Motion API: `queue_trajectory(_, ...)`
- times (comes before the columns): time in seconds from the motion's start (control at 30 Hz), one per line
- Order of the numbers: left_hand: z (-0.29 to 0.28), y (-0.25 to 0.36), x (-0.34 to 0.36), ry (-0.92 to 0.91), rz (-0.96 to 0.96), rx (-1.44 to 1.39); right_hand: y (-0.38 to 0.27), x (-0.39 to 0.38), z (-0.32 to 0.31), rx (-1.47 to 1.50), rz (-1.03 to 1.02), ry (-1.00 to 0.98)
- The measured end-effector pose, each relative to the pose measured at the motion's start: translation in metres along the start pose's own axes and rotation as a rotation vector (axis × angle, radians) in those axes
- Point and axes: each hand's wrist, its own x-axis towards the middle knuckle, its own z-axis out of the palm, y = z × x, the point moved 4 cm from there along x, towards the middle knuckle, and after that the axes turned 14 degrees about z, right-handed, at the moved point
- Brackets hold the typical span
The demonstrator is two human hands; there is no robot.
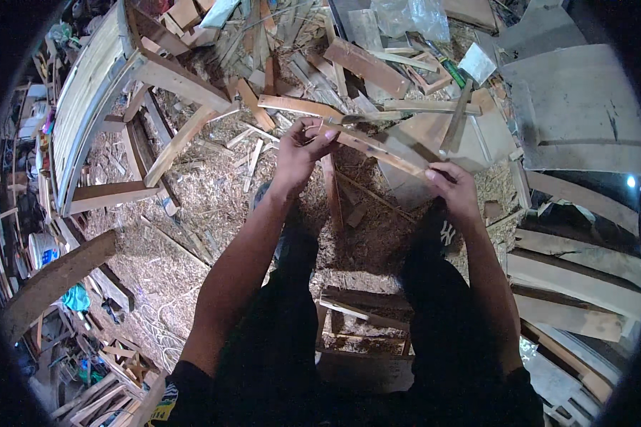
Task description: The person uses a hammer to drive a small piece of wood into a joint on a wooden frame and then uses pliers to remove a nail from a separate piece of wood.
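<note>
A short, narrow wooden strip [377, 149] is held out in front of me between both hands, sloping down to the right. My left hand [300, 151] is closed on its left end, the thumb lying on top. At the other end, my right hand [454, 186] pinches the strip between thumb and fingers. Small dark marks show along the strip's face. Below and beyond it lies a flat brown board [434, 139] on the floor, with a slim stick-like piece [456, 117] resting over it. Another wooden piece [299, 106] lies just beyond my left hand.
Wood shavings [192, 178] cover the floor. A curved wooden frame [181, 82] stands at the left. Large panels [584, 107] and curved boards [577, 277] are stacked at the right. Offcuts [367, 67] and a clear plastic bag [413, 18] lie at the far side.
</note>
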Motion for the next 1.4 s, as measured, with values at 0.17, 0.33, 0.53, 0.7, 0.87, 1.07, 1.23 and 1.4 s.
queue_trajectory(0.17,-0.018,-0.013,0.010,0.114,0.004,0.020,-0.006,-0.003,0.008,0.255,0.016,0.018)
queue_trajectory(0.33,-0.024,-0.015,0.012,0.151,-0.037,0.046,-0.005,0.003,0.014,0.129,-0.105,0.041)
queue_trajectory(0.53,-0.023,-0.009,0.016,0.123,-0.093,0.000,-0.011,0.016,0.019,0.122,-0.158,0.049)
queue_trajectory(0.7,-0.016,-0.019,0.013,0.142,-0.091,0.088,-0.009,0.026,0.009,-0.081,-0.112,0.104)
queue_trajectory(0.87,-0.016,-0.021,-0.001,0.134,-0.162,0.089,-0.010,0.023,0.016,-0.209,-0.310,0.215)
queue_trajectory(1.07,-0.023,-0.035,-0.010,0.145,-0.130,0.045,-0.007,0.016,0.025,-0.446,-0.474,0.400)
queue_trajectory(1.23,-0.026,-0.045,-0.006,0.085,-0.113,0.081,-0.007,0.013,0.026,-0.476,-0.504,0.447)
queue_trajectory(1.4,-0.022,-0.043,-0.004,0.141,-0.100,0.037,-0.007,0.014,0.027,-0.465,-0.532,0.504)
